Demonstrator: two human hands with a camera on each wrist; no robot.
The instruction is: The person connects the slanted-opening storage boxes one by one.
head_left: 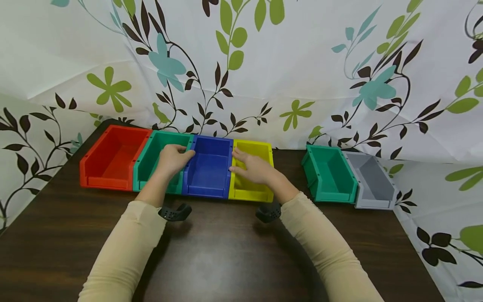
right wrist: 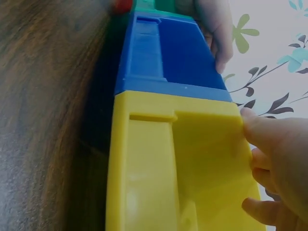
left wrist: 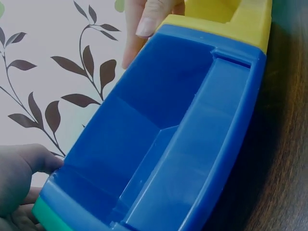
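A blue bin [head_left: 209, 170] stands between a green bin [head_left: 145, 167] and a yellow bin [head_left: 250, 193], their sides meeting. My left hand [head_left: 172, 159] reaches over the green bin, and its thumb touches the blue bin's rim. In the left wrist view, the left thumb [left wrist: 41, 158] lies at the blue bin's back corner, with the other fingers lower. Over the yellow bin my right hand [head_left: 254, 167] has its fingers extended toward the blue bin's side. The right wrist view shows the right thumb [right wrist: 257, 127] touching the yellow bin's upper edge.
A red bin [head_left: 117, 157] adjoins the green one at the left end of the row. Apart on the right stand another green bin [head_left: 332, 174] and a grey bin [head_left: 373, 180]. The dark wooden table [head_left: 222, 251] meets a leaf-patterned cloth [head_left: 256, 84] behind.
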